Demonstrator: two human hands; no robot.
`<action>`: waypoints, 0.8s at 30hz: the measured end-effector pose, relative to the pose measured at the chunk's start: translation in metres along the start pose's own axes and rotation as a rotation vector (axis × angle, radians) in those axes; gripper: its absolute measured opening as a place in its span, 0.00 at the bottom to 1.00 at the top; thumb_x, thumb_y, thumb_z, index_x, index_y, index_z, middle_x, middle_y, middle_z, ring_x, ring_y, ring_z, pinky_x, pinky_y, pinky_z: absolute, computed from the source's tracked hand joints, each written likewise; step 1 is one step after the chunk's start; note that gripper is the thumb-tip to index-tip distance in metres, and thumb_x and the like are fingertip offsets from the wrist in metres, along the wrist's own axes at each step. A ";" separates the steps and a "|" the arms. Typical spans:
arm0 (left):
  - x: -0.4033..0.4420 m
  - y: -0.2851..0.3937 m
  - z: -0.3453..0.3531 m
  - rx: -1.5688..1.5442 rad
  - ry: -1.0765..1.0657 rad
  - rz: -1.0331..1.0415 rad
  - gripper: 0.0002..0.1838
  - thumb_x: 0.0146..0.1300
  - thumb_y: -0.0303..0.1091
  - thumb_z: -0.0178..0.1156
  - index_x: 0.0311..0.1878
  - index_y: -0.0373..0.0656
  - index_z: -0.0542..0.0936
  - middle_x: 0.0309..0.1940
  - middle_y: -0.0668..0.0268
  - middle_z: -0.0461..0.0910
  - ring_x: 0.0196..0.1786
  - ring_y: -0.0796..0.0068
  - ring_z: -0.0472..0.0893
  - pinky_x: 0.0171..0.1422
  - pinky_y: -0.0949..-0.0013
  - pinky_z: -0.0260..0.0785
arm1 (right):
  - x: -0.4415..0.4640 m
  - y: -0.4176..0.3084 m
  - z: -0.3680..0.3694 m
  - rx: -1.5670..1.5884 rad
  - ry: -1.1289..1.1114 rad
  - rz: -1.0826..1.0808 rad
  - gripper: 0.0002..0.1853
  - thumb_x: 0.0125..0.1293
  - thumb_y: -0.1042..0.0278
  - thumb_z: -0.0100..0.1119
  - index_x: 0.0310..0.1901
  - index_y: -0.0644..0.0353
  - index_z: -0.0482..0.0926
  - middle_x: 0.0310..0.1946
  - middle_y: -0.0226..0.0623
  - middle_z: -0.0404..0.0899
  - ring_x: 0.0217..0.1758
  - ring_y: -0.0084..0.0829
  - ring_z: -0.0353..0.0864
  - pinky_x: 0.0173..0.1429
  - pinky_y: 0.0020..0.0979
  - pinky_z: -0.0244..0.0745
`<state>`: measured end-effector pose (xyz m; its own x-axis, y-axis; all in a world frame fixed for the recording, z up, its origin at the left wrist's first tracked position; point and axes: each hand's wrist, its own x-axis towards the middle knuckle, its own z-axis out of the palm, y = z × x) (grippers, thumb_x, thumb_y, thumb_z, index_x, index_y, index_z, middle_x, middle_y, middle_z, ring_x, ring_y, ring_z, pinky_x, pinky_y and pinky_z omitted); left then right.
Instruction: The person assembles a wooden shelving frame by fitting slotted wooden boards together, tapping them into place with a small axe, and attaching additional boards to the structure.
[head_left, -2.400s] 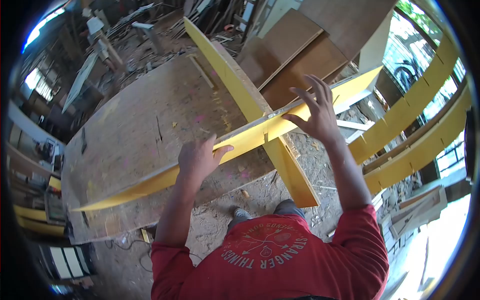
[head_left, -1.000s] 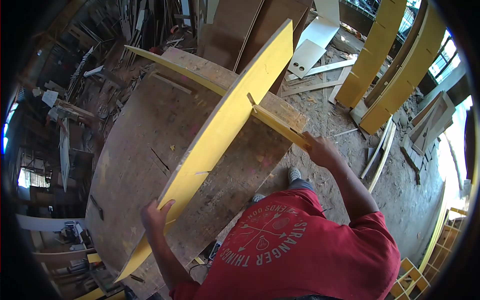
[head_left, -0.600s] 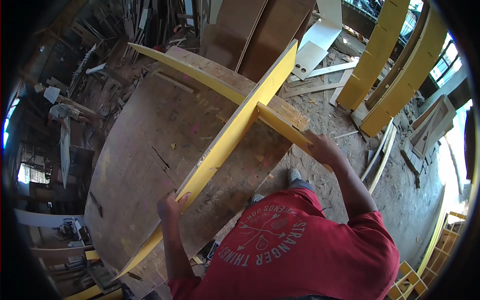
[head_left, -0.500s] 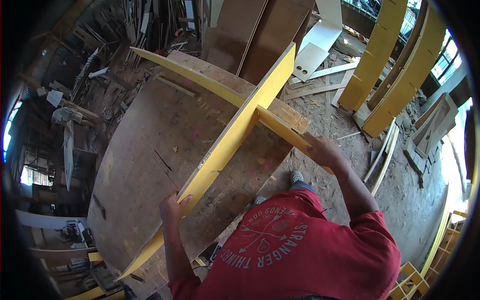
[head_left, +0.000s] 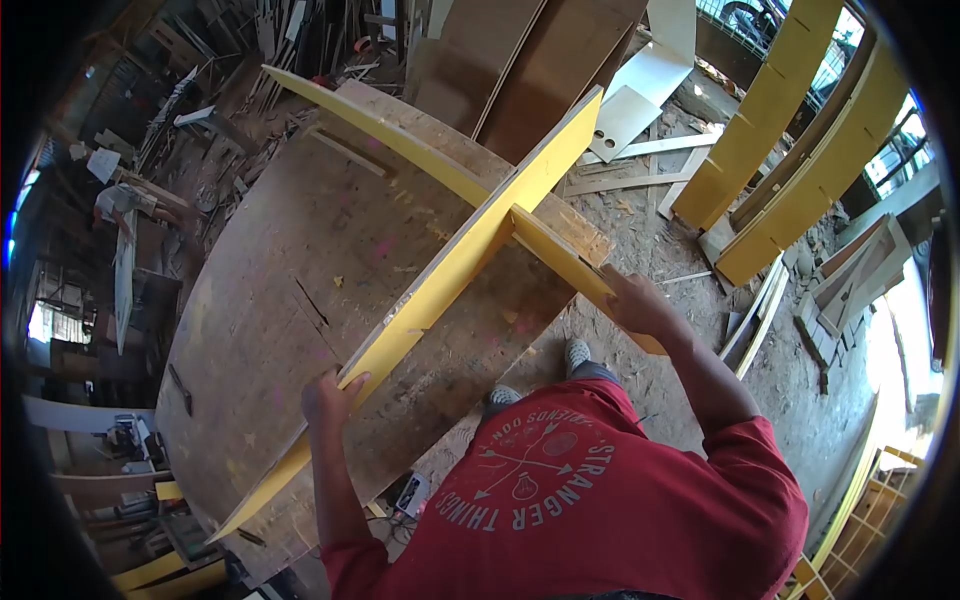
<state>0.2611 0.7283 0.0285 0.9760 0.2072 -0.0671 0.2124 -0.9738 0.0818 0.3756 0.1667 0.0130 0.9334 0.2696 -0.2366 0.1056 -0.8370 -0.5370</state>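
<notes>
A long yellow board (head_left: 450, 275) stands on edge, running diagonally over the wooden worktable (head_left: 270, 310). It crosses a second yellow board (head_left: 570, 260), also on edge, and the two meet in a cross near the table's far right edge. My left hand (head_left: 332, 400) is closed around the lower left part of the long board, thumb on its yellow face. My right hand (head_left: 640, 305) grips the near right end of the crossing board, beyond the table edge. Fingers on the far sides are partly hidden.
Brown panels (head_left: 500, 60) lean behind the table. Notched curved yellow boards (head_left: 765, 120) stand at the right, with white strips (head_left: 650, 147) on the floor beside them. A person (head_left: 125, 205) is at the far left among scrap wood. A yellow grid frame (head_left: 875, 510) stands lower right.
Earlier the long board stood higher above the crossing board; it has come down onto it. My right hand has moved from the long board to the crossing one. Lately the view has shifted slightly.
</notes>
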 end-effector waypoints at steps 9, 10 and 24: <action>0.000 0.016 -0.020 -0.060 -0.172 -0.093 0.37 0.61 0.68 0.71 0.53 0.39 0.91 0.40 0.46 0.90 0.47 0.44 0.90 0.54 0.48 0.81 | 0.052 -0.120 -0.105 -0.157 0.475 -0.401 0.31 0.76 0.46 0.63 0.69 0.64 0.76 0.60 0.59 0.82 0.68 0.58 0.79 0.70 0.54 0.71; 0.001 0.011 -0.012 -0.059 -0.144 -0.076 0.37 0.61 0.68 0.72 0.53 0.38 0.91 0.40 0.46 0.90 0.47 0.44 0.90 0.54 0.47 0.81 | 0.064 -0.154 -0.130 -0.123 0.634 -0.536 0.31 0.77 0.45 0.61 0.68 0.63 0.77 0.56 0.57 0.83 0.65 0.57 0.80 0.71 0.55 0.70; 0.002 0.023 0.004 -0.107 -0.020 -0.073 0.40 0.60 0.71 0.71 0.53 0.38 0.91 0.41 0.45 0.90 0.48 0.43 0.89 0.56 0.46 0.80 | 0.275 -0.110 -0.063 -0.273 0.264 -0.184 0.36 0.81 0.31 0.39 0.51 0.53 0.91 0.47 0.48 0.91 0.58 0.54 0.88 0.68 0.62 0.73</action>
<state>0.2680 0.7057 0.0264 0.9569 0.2738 -0.0963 0.2874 -0.9405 0.1814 0.6426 0.3030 0.0576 0.9425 0.3251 0.0777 0.3328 -0.8911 -0.3086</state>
